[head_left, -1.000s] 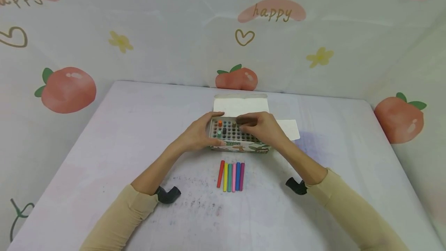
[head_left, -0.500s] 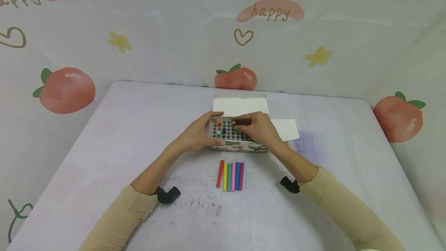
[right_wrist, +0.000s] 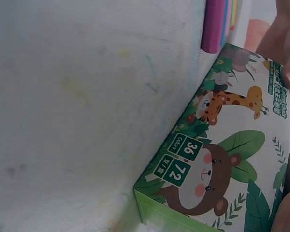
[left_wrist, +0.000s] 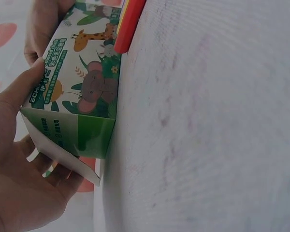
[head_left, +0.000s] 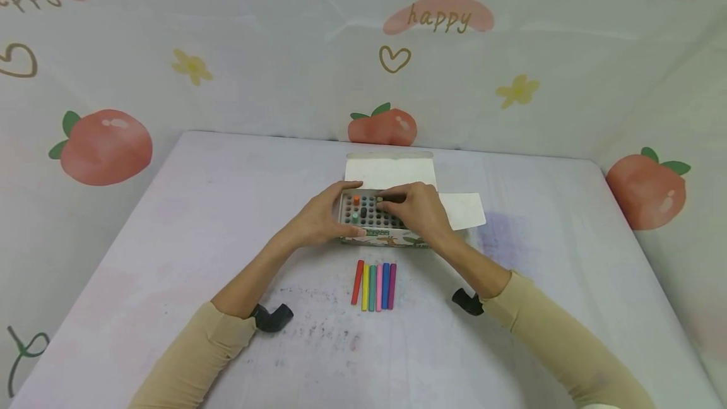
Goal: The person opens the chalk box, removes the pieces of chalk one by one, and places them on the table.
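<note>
A chalk box (head_left: 392,240) with animal pictures stands with its lid flaps folded out, its top showing rows of holes. My left hand (head_left: 315,216) grips its left end, thumb on the front edge and fingers behind. Above the holes, my right hand (head_left: 419,208) pinches an olive-brown chalk stick (head_left: 379,199) by its upper end. An orange chalk stick (head_left: 356,200), a black chalk stick (head_left: 363,212) and a mint green chalk stick (head_left: 355,216) poke up from other holes. The right part of the box top is hidden behind my right hand.
In front of the box lies a row of coloured chalk sticks: red (head_left: 357,283), yellow (head_left: 365,288), teal, pink, blue and purple (head_left: 392,286). One white flap (head_left: 462,210) sticks out to the right, and the lid (head_left: 390,170) leans back. Smudges mark the white tabletop (head_left: 227,207).
My right hand has moved left over the box, and its fingertips have closed on the olive-brown chalk stick. My left hand keeps its grip on the box.
</note>
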### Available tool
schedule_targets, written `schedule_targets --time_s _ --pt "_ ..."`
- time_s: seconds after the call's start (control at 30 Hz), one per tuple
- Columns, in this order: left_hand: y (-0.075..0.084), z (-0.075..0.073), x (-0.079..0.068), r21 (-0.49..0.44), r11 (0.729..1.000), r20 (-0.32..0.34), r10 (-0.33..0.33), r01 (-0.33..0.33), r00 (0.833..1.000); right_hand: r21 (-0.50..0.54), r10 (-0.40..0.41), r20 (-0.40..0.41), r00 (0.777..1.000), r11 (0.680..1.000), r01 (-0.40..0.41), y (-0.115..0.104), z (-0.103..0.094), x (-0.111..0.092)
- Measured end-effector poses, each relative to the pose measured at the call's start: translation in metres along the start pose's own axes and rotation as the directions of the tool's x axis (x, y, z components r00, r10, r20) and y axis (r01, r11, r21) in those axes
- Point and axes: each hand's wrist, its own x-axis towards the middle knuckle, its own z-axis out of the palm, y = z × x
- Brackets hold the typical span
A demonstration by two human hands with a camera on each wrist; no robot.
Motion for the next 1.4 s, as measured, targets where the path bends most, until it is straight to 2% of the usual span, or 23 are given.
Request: schedule_targets --time_s 0.33,0.6,0.8,1.07,1.23,1.4 --pt "0.000 -0.001 -0.001 0.006 1.000 -0.009 -0.006 0.006 1.000 0.032 -0.028 -0.046 0.999 0.999 0.030 0.000 0.002 -0.001" --pt "0.001 -0.002 -0.001 0.008 1.000 -0.008 0.019 -0.019 1.000 0.114 -0.075 -0.129 0.989 0.989 0.090 -0.003 -0.002 -0.003" --pt "0.002 -0.003 -0.001 0.002 0.999 -0.003 0.036 -0.036 0.999 0.209 -0.146 -0.198 0.969 0.960 0.188 -0.001 -0.004 -0.005" --pt "0.000 -0.001 0.000 -0.005 0.999 -0.004 0.040 -0.040 0.999 0.256 -0.253 -0.284 0.925 0.909 0.328 -0.002 -0.006 -0.007" --pt "-0.001 -0.001 0.000 0.005 1.000 -0.009 0.023 -0.023 1.000 0.299 -0.260 -0.318 0.912 0.885 0.357 -0.004 -0.009 -0.009" --pt "0.000 -0.001 -0.001 0.003 1.000 0.002 0.010 -0.010 1.000 0.341 -0.236 -0.327 0.915 0.874 0.347 -0.005 -0.014 -0.014"
